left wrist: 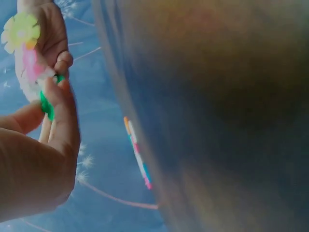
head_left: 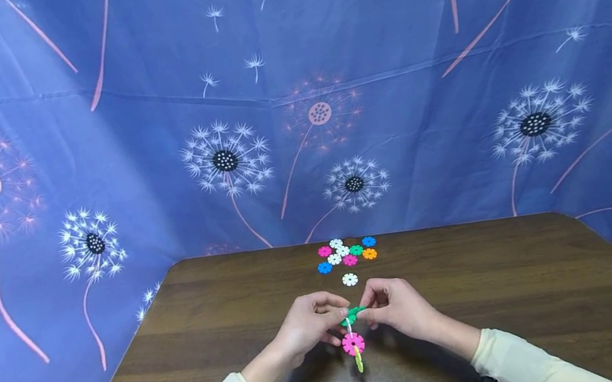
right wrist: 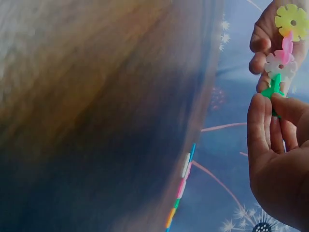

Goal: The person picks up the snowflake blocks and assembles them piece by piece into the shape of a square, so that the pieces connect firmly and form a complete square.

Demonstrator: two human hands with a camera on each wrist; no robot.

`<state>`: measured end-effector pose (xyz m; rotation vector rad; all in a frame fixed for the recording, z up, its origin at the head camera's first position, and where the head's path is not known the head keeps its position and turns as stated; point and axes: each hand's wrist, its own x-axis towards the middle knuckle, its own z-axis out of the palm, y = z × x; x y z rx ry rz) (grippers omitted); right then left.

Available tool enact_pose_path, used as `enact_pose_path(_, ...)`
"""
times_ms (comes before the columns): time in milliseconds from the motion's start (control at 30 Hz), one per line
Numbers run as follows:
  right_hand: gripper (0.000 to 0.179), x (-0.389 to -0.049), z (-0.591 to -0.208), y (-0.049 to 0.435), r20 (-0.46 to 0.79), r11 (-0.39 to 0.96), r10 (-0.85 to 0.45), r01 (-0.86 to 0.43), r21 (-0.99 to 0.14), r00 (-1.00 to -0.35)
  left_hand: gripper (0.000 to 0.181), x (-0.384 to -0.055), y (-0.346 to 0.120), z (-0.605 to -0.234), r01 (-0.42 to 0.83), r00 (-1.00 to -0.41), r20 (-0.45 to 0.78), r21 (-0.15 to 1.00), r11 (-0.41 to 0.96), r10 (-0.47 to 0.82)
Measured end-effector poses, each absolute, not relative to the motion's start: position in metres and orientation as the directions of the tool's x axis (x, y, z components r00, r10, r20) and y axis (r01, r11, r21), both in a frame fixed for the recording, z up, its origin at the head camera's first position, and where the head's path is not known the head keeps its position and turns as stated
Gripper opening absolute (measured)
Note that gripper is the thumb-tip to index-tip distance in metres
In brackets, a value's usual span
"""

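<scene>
Over the near middle of the table, both hands meet at green notched flower-shaped discs [head_left: 352, 315]. The left hand [head_left: 310, 321] pinches a green disc [left wrist: 47, 106] between thumb and fingers. The right hand [head_left: 401, 307] pinches green plastic [right wrist: 270, 91] that touches the left hand's piece; fingertips partly hide the joint. From the green pieces hangs a linked chain: a white disc [right wrist: 273, 61], a pink disc [head_left: 347, 347] and a yellow disc [head_left: 360, 363] at the bottom end. Neighbouring discs sit crosswise, slotted into each other.
A brown wooden table [head_left: 227, 297] lies under the hands. Toward its back edge rest several loose discs in white, pink, blue, green and orange, with one white disc [head_left: 349, 279] closer to the hands. Behind hangs a blue dandelion-print cloth [head_left: 418, 100].
</scene>
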<state>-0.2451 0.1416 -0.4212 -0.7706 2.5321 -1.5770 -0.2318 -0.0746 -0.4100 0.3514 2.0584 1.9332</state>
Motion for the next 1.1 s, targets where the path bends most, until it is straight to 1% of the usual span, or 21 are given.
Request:
enact_pose_path(100,0.015,-0.248,-0.42,0.142,0.187,0.304,-0.51,-0.379,-0.874,-0.84,0.022,-0.233,-0.075,-0.413,-0.033,-0.937,-0.048,0.998,0.05,0.347)
enact_pose_path(233,0.016,-0.265,-0.415,0.149,0.149,0.254,-0.607,-0.368,-0.895,-0.781,0.021,-0.235,-0.078,-0.411,-0.032,-0.948,-0.046,0.998,0.05,0.316)
enact_pose_path(300,0.02,-0.278,-0.414,0.153,0.119,0.281,-0.609,-0.353,-0.892,-0.784,0.019,-0.236,-0.08,-0.409,-0.024,-0.952,-0.04,0.998,0.057,0.302)
enact_pose_path(367,0.021,-0.292,-0.416,0.157,0.095,0.361,-0.576,-0.356,-0.862,-0.812,0.017,-0.237,-0.081,-0.407,-0.024,-0.955,-0.042,0.998,0.066,0.294)
enact_pose_path(500,0.009,-0.319,-0.427,0.157,0.092,0.582,-0.498,-0.411,-0.701,-0.862,0.014,-0.236,-0.082,-0.406,-0.031,-0.956,-0.051,0.997,0.074,0.289)
enact_pose_path(567,0.003,-0.329,-0.432,0.152,0.116,0.659,-0.493,-0.458,-0.596,-0.862,0.014,-0.234,-0.082,-0.406,-0.028,-0.955,-0.046,0.997,0.066,0.294)
enact_pose_path(700,0.017,-0.341,-0.438,0.141,0.15,0.716,-0.545,-0.551,-0.429,-0.825,0.015,-0.233,-0.081,-0.408,-0.009,-0.955,-0.022,0.999,0.048,0.296)
enact_pose_path(800,0.02,-0.342,-0.442,0.136,0.153,0.731,-0.577,-0.591,-0.34,-0.802,0.016,-0.232,-0.082,-0.411,-0.008,-0.955,-0.018,0.999,0.037,0.295)
enact_pose_path(867,0.018,-0.341,-0.443,0.135,0.14,0.743,-0.574,-0.585,-0.325,-0.807,0.016,-0.231,-0.082,-0.412,-0.006,-0.955,-0.016,0.999,0.035,0.297)
enact_pose_path(967,0.016,-0.338,-0.443,0.136,0.14,0.756,-0.546,-0.557,-0.343,-0.826,0.015,-0.231,-0.083,-0.412,-0.006,-0.956,-0.017,0.999,0.037,0.293)
enact_pose_path(1100,0.022,-0.336,-0.442,0.138,0.12,0.739,-0.527,-0.524,-0.423,-0.841,0.016,-0.232,-0.085,-0.412,0.008,-0.957,-0.007,0.999,0.05,0.289)
